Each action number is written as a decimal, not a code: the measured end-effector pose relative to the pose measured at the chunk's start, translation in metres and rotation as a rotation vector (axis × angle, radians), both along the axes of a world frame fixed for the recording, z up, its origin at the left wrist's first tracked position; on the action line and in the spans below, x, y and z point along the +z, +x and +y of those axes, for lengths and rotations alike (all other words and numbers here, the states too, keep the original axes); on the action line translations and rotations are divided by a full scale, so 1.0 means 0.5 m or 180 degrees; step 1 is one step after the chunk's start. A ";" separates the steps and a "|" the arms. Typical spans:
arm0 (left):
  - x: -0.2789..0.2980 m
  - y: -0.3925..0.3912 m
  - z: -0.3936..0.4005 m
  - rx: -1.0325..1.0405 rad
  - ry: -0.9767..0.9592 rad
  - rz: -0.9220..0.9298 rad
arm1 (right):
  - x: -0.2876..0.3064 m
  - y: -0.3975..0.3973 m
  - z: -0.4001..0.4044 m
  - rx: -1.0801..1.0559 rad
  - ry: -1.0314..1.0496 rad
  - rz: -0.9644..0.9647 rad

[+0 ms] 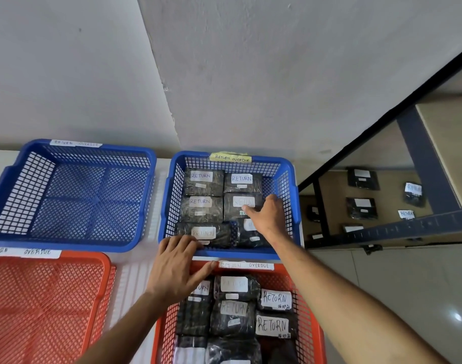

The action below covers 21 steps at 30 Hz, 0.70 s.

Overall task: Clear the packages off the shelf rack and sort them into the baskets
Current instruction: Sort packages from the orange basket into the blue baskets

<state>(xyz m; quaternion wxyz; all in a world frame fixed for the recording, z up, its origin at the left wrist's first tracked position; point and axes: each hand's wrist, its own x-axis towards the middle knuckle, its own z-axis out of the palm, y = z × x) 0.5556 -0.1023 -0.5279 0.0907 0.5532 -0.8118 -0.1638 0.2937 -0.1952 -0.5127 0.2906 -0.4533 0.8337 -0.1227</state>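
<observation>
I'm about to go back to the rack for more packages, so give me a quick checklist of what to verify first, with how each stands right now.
1. Right hand free: ok, its fingers lie straight on a package in the far blue basket and grip nothing.
2. Left hand free: ok, it rests flat on that basket's near rim.
3. Packages lying flat in the blue basket: ok, set in rows.
4. Room left there: not ok, its floor is nearly covered.
5. Empty baskets available: ok, the left blue basket and left orange basket hold nothing.
6. Packages on the rack: not ok, several remain.
</observation>
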 end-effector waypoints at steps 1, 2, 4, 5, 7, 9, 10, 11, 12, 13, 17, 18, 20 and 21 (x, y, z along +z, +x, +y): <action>0.000 0.000 0.000 0.0003 -0.0004 -0.0007 | -0.001 -0.003 0.009 0.0044 0.0081 0.0021; 0.001 -0.001 0.001 0.0000 -0.0008 -0.0013 | -0.002 -0.008 0.019 0.0125 0.0197 0.0033; 0.000 0.000 0.001 -0.0004 -0.0010 -0.0013 | -0.003 -0.017 0.038 0.0324 0.0386 0.0039; 0.001 0.001 0.001 -0.0001 -0.0008 -0.0013 | -0.005 -0.020 0.045 0.0437 0.0388 0.0062; 0.002 0.001 0.001 -0.0006 0.0001 -0.0014 | -0.009 -0.022 0.055 0.0584 0.0242 0.0066; 0.002 0.000 0.001 -0.0009 0.0004 -0.0006 | -0.010 -0.017 0.059 0.0676 0.0109 0.0043; 0.002 0.000 0.000 -0.0009 0.0008 -0.0001 | -0.011 -0.015 0.061 0.0705 0.0069 0.0045; 0.002 0.000 0.000 -0.0009 0.0015 0.0002 | -0.014 -0.015 0.062 0.0712 0.0033 0.0044; 0.001 0.000 -0.001 -0.0008 0.0018 0.0000 | -0.016 -0.016 0.063 0.0712 -0.0001 0.0045; 0.000 0.001 -0.001 -0.0006 0.0022 -0.0005 | -0.017 -0.016 0.067 0.0719 -0.0037 0.0051; -0.001 0.003 -0.006 -0.0033 0.0069 -0.0023 | -0.007 -0.020 0.083 0.0762 -0.0199 0.0119; -0.001 0.004 -0.006 -0.0053 0.0090 -0.0029 | -0.001 -0.021 0.088 0.0771 -0.0250 0.0108; 0.001 0.007 -0.006 -0.0088 0.0120 -0.0057 | 0.013 -0.025 0.103 0.0818 -0.0398 0.0084; 0.004 0.008 -0.005 -0.0101 0.0127 -0.0064 | 0.022 -0.028 0.114 0.0840 -0.0513 0.0070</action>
